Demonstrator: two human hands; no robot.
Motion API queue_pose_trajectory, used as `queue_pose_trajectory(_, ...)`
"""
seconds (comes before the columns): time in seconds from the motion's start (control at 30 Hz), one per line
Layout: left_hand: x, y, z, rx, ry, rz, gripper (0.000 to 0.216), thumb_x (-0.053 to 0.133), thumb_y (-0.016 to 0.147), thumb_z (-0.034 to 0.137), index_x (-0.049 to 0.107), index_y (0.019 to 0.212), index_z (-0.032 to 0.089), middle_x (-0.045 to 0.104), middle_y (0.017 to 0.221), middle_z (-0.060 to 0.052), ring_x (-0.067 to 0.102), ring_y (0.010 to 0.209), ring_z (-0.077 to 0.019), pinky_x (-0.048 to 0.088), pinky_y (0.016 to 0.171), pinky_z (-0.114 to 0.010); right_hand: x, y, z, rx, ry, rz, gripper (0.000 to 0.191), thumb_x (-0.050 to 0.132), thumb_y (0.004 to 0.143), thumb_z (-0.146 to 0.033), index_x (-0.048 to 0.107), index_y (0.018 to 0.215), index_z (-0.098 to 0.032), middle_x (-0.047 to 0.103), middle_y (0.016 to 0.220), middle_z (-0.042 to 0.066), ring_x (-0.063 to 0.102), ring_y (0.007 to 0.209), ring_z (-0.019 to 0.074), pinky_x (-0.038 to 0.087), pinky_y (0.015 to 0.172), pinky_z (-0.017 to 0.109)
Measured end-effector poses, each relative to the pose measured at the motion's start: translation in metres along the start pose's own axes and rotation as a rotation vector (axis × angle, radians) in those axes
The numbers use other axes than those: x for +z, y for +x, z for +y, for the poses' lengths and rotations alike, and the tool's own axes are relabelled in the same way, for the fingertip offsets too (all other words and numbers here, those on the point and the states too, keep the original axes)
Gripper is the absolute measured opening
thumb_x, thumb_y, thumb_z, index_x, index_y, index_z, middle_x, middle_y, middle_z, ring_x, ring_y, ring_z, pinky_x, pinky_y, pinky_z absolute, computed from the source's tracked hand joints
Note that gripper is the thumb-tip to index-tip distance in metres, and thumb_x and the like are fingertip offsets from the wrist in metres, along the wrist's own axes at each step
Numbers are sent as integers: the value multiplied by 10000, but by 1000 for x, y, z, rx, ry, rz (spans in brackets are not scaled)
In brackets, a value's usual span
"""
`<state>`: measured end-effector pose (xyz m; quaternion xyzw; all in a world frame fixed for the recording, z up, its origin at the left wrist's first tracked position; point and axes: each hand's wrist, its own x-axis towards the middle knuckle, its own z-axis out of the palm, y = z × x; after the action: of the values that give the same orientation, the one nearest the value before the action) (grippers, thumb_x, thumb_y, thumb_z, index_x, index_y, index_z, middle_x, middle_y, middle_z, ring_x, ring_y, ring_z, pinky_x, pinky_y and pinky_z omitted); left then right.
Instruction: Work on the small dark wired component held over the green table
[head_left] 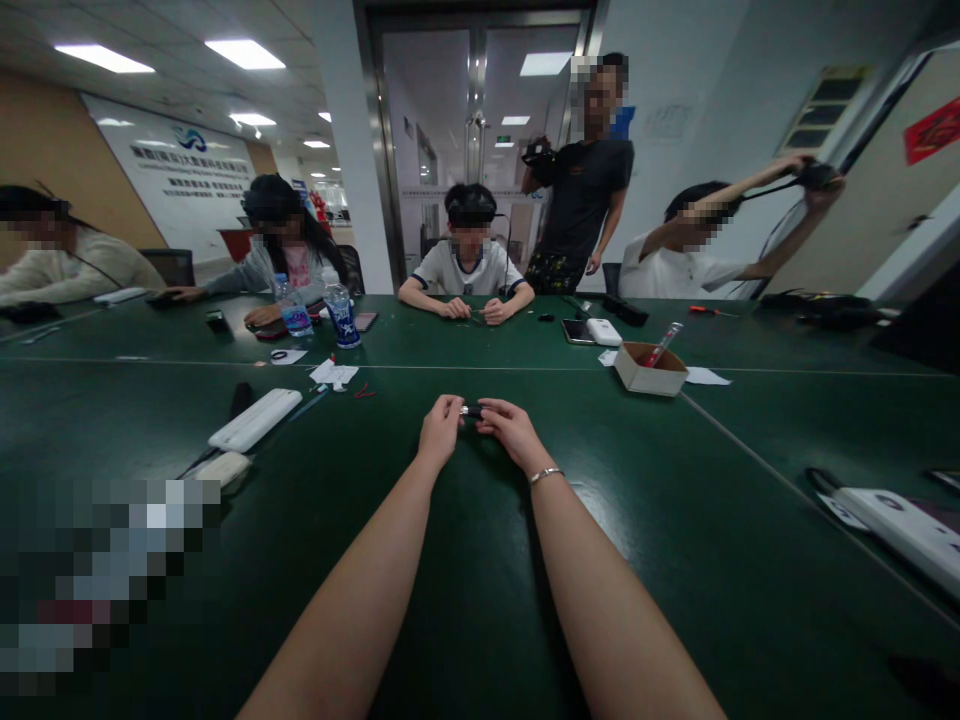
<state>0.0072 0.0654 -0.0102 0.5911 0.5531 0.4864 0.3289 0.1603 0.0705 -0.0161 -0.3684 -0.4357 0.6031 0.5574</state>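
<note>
Black-and-silver piece [472, 411]: at the centre of the dial, between the two hands, silvery end towards nine o'clock, dark body towards three; it is too small here to tell just what it is.
Left hand [441, 430]: at eight o'clock, fingertips pinched on the silvery end; so little of it is covered that a hard twist could make it slip.
Right hand [514, 430]: at four o'clock, fingers closed on the dark body; if the hands pull out of line, the piece could bend or spring loose.
Bracelet [546, 476]: at four o'clock, round the right wrist; a low wrist could let it scrape.
Desk [480, 600]: glossy green, spreading towards six o'clock; a dropped piece could roll because the top looks smooth, and its dark body would be hard to spot against it.
Red scraps [364, 391]: near nine o'clock, beside the crumpled paper [334, 373]; a small part landing there could be lost among the litter.
Open box [651, 372]: just short of three o'clock, well apart from the hands; a sweeping right arm could tip it.
</note>
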Motion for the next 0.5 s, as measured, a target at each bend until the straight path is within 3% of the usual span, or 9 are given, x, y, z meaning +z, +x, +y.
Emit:
queue_pose_trajectory(0.17,-2,-3,5,-13,22,-11,238,455,874,337,609,1015,223,642,866,-23,584,740,-143,417,630,-246,0,0,0,2,2,7,266,759,678,-152,692,935,-149,690,773,33,657,641,118,560,631,235)
queue_pose_trajectory(0.33,-2,-5,9,-11,28,-20,273,415,895,376,607,993,209,599,688,1,569,661,-144,404,624,-258,1,-1,-1,10,-6,11,255,750,683,-136,692,930,-150,692,776,33,661,639,116,565,628,229)
queue_pose_trajectory(0.5,-1,-2,4,-13,24,-7,233,442,874,321,610,997,215,610,721,3,568,664,-138,401,605,-247,1,-1,-1,6,-9,8,250,747,686,-134,696,931,-153,690,795,34,658,639,111,565,629,231)
